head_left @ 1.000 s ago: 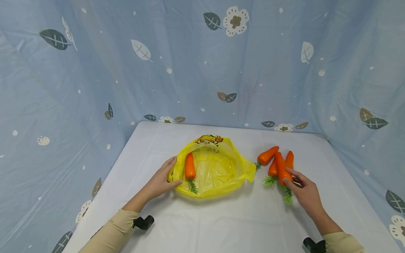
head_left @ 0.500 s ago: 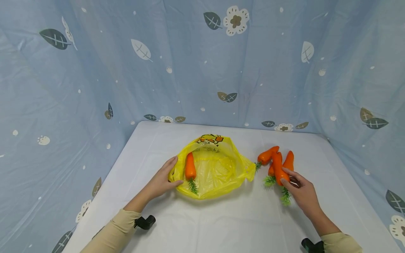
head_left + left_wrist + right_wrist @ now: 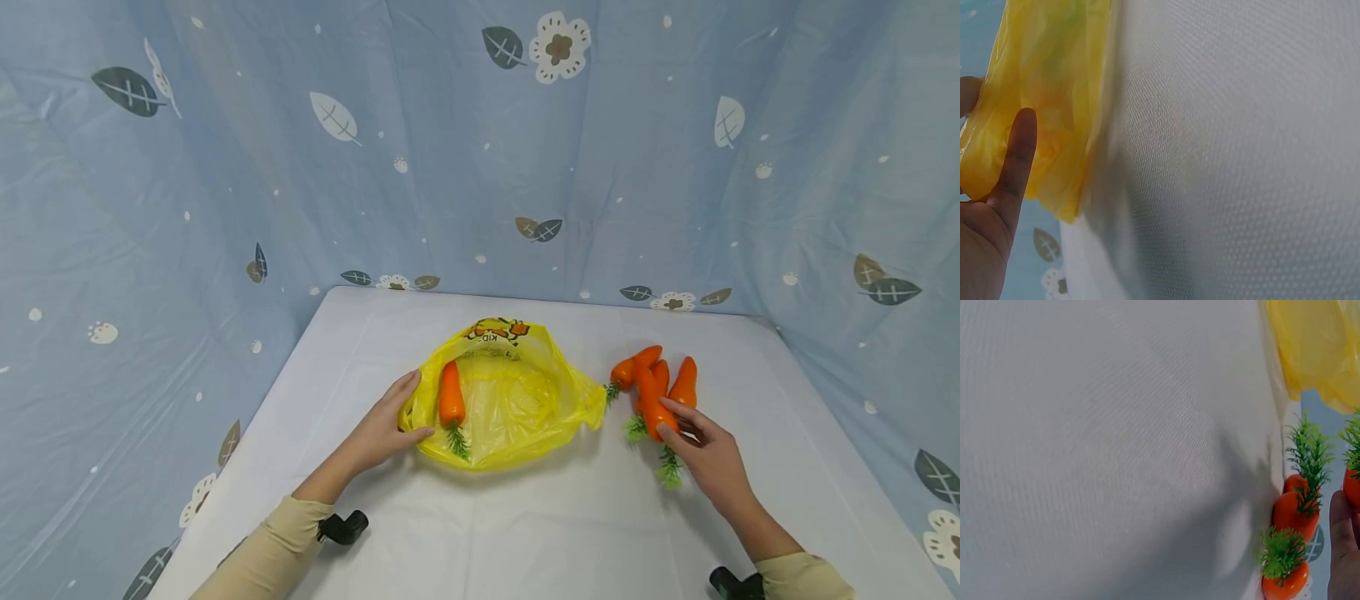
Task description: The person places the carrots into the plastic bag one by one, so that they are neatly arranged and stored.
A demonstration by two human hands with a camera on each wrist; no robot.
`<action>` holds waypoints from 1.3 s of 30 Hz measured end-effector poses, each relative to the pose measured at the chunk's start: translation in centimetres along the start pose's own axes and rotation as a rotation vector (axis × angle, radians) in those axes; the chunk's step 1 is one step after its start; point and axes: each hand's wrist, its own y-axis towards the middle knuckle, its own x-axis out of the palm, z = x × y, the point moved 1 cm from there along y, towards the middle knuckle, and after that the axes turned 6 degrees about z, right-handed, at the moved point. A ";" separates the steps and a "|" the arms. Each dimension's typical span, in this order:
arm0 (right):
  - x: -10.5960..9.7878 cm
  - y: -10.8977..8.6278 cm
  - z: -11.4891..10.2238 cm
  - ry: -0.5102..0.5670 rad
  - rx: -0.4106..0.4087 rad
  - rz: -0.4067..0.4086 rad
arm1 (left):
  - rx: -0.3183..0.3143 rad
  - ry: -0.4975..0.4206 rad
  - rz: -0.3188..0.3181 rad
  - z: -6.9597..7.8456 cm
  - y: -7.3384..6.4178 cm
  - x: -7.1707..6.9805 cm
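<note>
A yellow plastic bag (image 3: 517,408) lies with its mouth spread, one toy carrot (image 3: 452,398) with a green top inside it. My left hand (image 3: 386,425) holds the bag's left side, thumb at the near edge and fingers around the far side. In the left wrist view the thumb (image 3: 1019,150) lies straight against the yellow plastic. Right of the bag, my right hand (image 3: 708,454) grips the thick end of another toy carrot (image 3: 651,404) between thumb and fingers, its green top hanging below. The right wrist view catches only part of this hand (image 3: 1344,550).
Beside the held carrot lie several more: one toy carrot (image 3: 626,372) by the bag's right corner, one toy carrot (image 3: 684,383) further right, and one partly hidden behind it. A patterned blue curtain (image 3: 450,167) surrounds the white table (image 3: 555,533).
My right hand has moved slightly left with the gripped carrot, away from the rightmost carrot, which now shows more. The left hand and bag have hardly moved.
</note>
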 end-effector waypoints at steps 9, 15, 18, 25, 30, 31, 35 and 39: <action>0.3 0.0 -0.6 0.029 0.009 -0.024 | 0.005 0.006 0.006 0.0 0.0 0.0; 0.6 -0.1 -1.1 0.039 0.001 -0.031 | 0.012 0.018 0.005 0.0 0.1 -0.1; 0.8 -0.2 -1.2 0.052 -0.003 -0.031 | 0.011 0.014 0.002 0.1 0.1 -0.2; 1.0 -0.3 -1.4 0.068 -0.034 -0.029 | 0.010 0.018 -0.002 0.2 0.1 -0.2; 1.2 -0.3 -1.7 0.070 -0.043 -0.028 | 0.006 0.012 -0.001 0.3 0.0 -0.3; 1.2 -0.3 -1.8 0.068 -0.043 -0.027 | 0.005 0.007 0.001 0.3 0.0 -0.3; 1.3 -0.4 -2.1 0.076 -0.043 -0.029 | 0.003 0.003 0.001 0.2 0.0 -0.3; 1.5 -0.5 -2.3 0.090 -0.051 -0.034 | 0.003 0.001 0.001 0.1 0.0 -0.2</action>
